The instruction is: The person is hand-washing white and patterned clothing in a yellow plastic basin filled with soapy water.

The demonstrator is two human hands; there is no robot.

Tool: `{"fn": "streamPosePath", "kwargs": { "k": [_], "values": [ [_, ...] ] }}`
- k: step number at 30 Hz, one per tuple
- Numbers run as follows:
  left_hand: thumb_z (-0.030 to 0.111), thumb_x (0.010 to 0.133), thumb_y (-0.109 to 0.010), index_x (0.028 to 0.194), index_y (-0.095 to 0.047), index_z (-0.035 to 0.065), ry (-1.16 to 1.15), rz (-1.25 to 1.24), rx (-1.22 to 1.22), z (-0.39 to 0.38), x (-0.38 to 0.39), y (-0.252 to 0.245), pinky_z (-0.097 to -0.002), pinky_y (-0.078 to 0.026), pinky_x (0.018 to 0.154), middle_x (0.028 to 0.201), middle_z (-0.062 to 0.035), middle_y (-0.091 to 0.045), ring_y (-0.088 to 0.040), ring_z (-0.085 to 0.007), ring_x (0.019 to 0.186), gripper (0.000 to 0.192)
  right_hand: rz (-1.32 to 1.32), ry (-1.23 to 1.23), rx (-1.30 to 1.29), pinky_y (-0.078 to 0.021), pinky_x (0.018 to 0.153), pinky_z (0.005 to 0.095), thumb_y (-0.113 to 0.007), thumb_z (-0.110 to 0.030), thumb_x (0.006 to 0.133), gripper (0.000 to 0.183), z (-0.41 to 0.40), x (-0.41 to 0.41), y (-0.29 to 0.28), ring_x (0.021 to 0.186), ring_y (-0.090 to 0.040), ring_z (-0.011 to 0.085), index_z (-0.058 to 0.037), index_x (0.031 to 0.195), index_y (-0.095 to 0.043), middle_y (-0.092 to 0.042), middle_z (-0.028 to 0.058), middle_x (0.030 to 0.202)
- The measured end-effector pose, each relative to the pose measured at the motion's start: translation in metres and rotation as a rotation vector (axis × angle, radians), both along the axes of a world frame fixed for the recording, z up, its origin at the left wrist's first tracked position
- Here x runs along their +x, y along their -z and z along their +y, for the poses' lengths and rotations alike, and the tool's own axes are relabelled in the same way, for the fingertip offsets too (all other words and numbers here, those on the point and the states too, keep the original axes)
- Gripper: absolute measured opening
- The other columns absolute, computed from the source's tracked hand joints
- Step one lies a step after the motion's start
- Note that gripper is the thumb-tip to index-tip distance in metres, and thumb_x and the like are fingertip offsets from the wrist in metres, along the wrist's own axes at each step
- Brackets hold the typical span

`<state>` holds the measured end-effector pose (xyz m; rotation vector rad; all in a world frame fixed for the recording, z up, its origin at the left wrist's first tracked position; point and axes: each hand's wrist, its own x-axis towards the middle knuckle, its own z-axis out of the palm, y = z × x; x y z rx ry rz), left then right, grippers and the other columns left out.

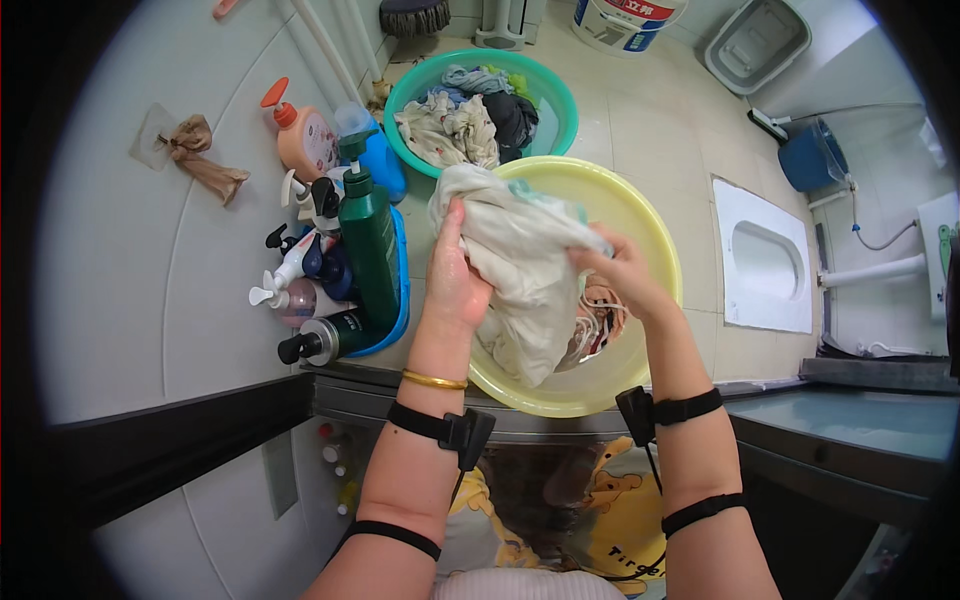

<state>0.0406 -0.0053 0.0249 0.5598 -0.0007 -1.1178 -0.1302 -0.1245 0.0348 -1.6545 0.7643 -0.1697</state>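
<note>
A wet white cloth garment (525, 262) with pale green trim hangs between my two hands over a yellow plastic basin (652, 202). My left hand (454, 274) holds its left side, thumb up along the fabric. On the other side, the fingers of my right hand (619, 266) pinch the garment's edge near the trim. Below it, clothes in peach and dark colours with white cords (604, 315) lie in the basin, partly covered by the garment. The lower end of the white cloth hangs down inside the basin.
Behind stands a green basin (559, 94) of crumpled clothes (450, 127). Left, a blue basket (401, 277) holds several pump bottles (367, 232). A squat toilet (765, 255), blue bucket (814, 157) and paint pail (622, 26) are farther off. A dark door-track sill (435, 405) runs beneath the yellow basin.
</note>
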Motion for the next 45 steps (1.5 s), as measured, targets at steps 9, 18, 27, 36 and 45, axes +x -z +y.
{"fn": "streamPosePath", "kwargs": {
  "k": [9,18,27,36,45],
  "values": [
    [0.036,0.094,-0.048,0.124,-0.048,0.0030,0.134,-0.096,0.085,0.003,-0.043,0.069,-0.0329,-0.046,0.091,0.119,-0.0092,-0.056,-0.056,-0.0204,0.106,0.045,-0.075,0.358,-0.712,-0.0445,0.071,0.0424,-0.058,-0.019,0.083,0.023,0.120,0.047,-0.003,0.080,-0.056,0.0357,0.0006,0.095,-0.054,-0.056,0.0170,0.088],
    [0.036,0.096,-0.036,0.126,-0.048,0.0080,0.188,0.199,0.384,-0.009,-0.063,0.054,-0.0362,-0.044,0.093,0.120,-0.0085,-0.057,-0.055,-0.0212,0.109,0.043,0.096,0.322,-0.688,-0.0445,0.070,0.0449,-0.061,-0.030,0.083,0.030,0.121,0.054,0.014,0.082,-0.055,0.0404,-0.0001,0.083,-0.058,-0.055,0.0199,0.084],
    [0.037,0.093,-0.042,0.121,-0.052,0.0033,0.133,0.115,0.295,-0.011,-0.052,0.058,-0.0366,-0.044,0.094,0.120,-0.0109,-0.057,-0.057,-0.0249,0.107,0.045,-0.055,0.619,0.220,-0.0461,0.079,0.0336,-0.056,-0.017,0.089,0.021,0.025,0.014,0.032,0.093,-0.058,0.0214,-0.0031,0.104,-0.063,-0.064,0.0133,0.096],
    [0.041,0.091,-0.049,0.114,-0.055,0.0032,0.236,0.206,0.127,0.002,-0.021,0.036,-0.0369,-0.044,0.095,0.111,-0.0106,-0.060,-0.056,-0.0248,0.106,0.044,-0.190,0.442,-0.427,-0.0399,0.085,0.0345,-0.055,-0.014,0.088,0.013,0.130,0.020,-0.011,0.088,-0.055,0.0260,-0.0023,0.090,-0.060,-0.059,0.0104,0.093],
    [0.053,0.091,-0.044,0.118,-0.052,0.0155,0.303,0.124,0.169,-0.019,-0.073,0.050,-0.0338,-0.043,0.093,0.119,-0.0079,-0.054,-0.052,-0.0166,0.108,0.047,0.014,0.590,-0.761,-0.0388,0.069,0.0441,-0.062,-0.028,0.082,0.027,0.063,0.052,0.047,0.078,-0.050,0.0353,-0.0021,0.077,-0.056,-0.048,0.0170,0.078]
  ]
}}
